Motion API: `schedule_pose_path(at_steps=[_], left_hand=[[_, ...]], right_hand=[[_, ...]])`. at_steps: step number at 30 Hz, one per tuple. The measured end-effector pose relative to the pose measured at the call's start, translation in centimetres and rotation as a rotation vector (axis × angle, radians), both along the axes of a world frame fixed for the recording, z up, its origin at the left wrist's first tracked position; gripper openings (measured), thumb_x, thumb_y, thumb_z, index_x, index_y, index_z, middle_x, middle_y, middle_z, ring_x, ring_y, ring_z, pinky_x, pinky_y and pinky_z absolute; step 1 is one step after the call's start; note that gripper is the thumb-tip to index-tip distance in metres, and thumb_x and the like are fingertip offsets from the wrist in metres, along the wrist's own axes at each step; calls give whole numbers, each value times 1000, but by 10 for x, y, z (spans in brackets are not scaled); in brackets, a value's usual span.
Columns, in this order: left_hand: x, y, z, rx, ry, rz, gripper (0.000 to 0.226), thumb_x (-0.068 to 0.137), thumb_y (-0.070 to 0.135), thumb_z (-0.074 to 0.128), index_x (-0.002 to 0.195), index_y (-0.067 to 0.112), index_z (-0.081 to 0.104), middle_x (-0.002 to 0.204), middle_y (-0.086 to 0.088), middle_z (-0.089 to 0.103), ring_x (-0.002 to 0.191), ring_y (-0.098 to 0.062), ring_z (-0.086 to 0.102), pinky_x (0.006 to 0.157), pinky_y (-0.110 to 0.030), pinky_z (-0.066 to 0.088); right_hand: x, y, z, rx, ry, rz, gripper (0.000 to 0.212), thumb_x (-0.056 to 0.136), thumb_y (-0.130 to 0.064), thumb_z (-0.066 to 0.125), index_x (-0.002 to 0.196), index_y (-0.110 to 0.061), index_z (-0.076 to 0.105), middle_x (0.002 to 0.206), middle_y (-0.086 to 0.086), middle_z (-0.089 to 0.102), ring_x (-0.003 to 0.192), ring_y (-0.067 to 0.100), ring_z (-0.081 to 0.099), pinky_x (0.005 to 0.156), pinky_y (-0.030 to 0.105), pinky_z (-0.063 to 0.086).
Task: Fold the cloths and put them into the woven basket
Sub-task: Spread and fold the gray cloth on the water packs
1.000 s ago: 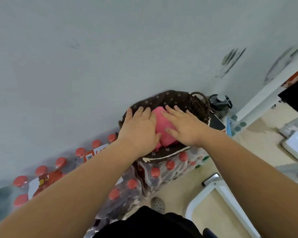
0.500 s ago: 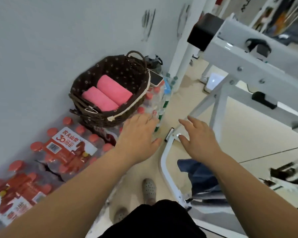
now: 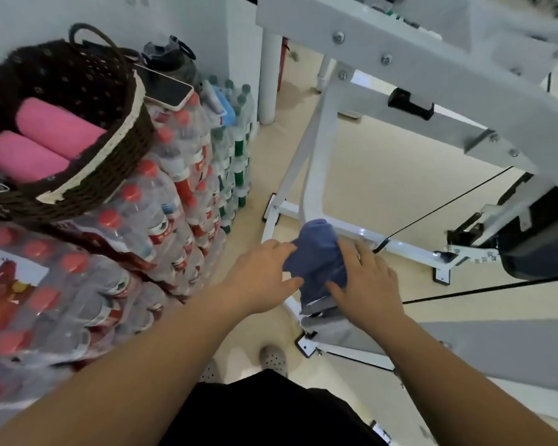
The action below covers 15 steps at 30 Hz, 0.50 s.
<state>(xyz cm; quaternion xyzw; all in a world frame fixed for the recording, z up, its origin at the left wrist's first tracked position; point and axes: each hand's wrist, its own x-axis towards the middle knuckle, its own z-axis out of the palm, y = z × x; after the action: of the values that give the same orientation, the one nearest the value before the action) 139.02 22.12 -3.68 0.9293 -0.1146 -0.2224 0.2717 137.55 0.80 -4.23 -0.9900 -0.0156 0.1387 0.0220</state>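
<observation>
Blue cloth (image 3: 316, 255), bunched, gripped from both sides: left hand (image 3: 261, 273) pinched its left edge between fingers and thumb, right hand (image 3: 366, 284) curled over its right side. Location: low, against the white metal frame (image 3: 297, 175), well apart from the woven basket (image 3: 110, 149). Basket held two pink rolled cloths (image 3: 57, 127), side by side, and sat on packs of bottled water (image 3: 161, 220); phone (image 3: 166, 88) just beside its rim

Left hand (image 3: 261, 275), right hand (image 3: 366, 284) on blue cloth (image 3: 316, 257); pink rolls (image 3: 57, 128) in woven basket (image 3: 110, 164).
</observation>
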Motion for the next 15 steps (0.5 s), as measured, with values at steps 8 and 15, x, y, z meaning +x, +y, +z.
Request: schedule_pose_path(at_steps=[8, 15], left_hand=[[-2, -68, -17, 248, -130, -319, 75, 94, 61, 42, 157, 36, 10, 167, 6, -9, 153, -22, -5, 119, -58, 2], [1, -71, -22, 312, -168, -312, 71, 96, 49, 47, 156, 38, 10, 166, 11, -10, 153, -17, -8, 117, -56, 11]], right_hand=[[-39, -56, -17, 225, -32, -63, 75, 82, -28, 74, 148, -18, 41, 136, 11, 51, 114, 34, 53, 96, 42, 46], [-46, -59, -27, 246, -313, 15, 16, 80, -18, 62, 94, -11, 64, 106, 10, 54, 87, 29, 47, 71, 39, 48]])
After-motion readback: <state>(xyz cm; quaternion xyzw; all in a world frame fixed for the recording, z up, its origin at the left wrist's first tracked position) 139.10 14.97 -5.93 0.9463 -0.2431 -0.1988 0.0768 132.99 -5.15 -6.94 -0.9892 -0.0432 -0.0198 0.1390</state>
